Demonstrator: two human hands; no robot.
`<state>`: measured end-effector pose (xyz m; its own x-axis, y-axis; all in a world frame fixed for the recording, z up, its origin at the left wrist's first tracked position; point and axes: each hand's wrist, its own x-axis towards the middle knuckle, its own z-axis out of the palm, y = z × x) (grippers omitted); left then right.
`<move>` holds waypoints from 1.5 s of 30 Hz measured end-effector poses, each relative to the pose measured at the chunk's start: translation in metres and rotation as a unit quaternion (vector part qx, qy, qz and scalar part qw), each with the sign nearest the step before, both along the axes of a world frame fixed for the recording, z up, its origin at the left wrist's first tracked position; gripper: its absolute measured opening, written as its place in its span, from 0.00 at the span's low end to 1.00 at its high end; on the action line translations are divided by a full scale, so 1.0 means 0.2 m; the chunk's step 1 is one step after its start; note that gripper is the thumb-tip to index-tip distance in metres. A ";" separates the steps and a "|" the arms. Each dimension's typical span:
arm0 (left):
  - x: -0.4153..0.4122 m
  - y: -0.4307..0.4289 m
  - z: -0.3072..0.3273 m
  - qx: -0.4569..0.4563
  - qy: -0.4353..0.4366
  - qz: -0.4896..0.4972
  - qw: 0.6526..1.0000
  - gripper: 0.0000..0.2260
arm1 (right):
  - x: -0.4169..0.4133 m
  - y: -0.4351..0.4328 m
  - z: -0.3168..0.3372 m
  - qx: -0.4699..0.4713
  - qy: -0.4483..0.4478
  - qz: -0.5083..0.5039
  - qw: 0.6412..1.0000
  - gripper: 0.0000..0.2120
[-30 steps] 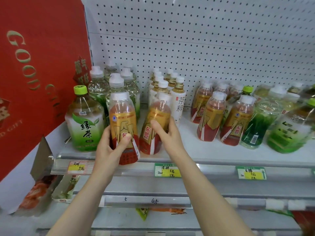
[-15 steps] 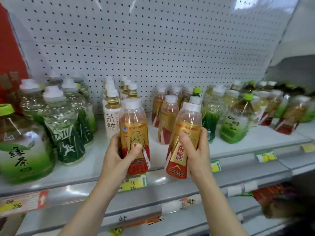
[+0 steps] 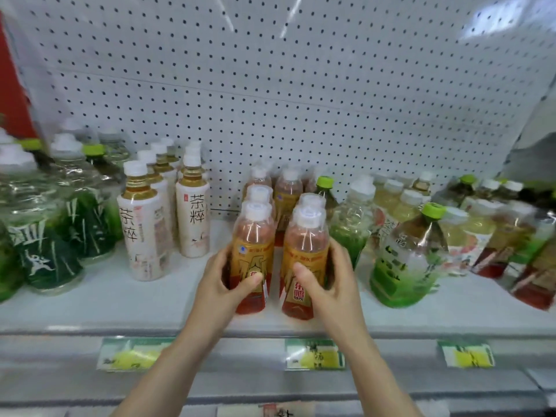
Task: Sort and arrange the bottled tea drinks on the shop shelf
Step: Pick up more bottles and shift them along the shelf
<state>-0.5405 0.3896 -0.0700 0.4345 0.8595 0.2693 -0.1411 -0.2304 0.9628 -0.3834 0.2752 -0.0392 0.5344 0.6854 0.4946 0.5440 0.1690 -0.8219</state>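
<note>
While both hands (image 3: 222,284) grip bottles (image 3: 252,260), apparently standing near shelf edge (image 3: 90,329)

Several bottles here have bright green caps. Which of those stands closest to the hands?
The big green tea bottle just right of the right hand, at the shelf front. The other green-capped bottles sit farther back.

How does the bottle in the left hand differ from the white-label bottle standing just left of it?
The held amber bottle has a gold-and-red label and reddish tea; the white-label bottle has a white label and golden tea. The left hand grips the first; the second stands untouched. Both are upright with white caps.
</note>
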 end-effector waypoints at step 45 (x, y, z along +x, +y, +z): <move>0.33 -0.19 0.21 0.258 0.186 0.023 0.948 0.47 | 0.81 0.39 0.91 -0.181 -0.039 0.104 0.977 0.13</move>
<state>-0.4749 0.3515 -0.0273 0.5479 0.6754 0.4935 0.2078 -0.6814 0.7018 -0.2212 0.3527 0.1423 0.3360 0.9125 0.2334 0.5918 -0.0118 -0.8060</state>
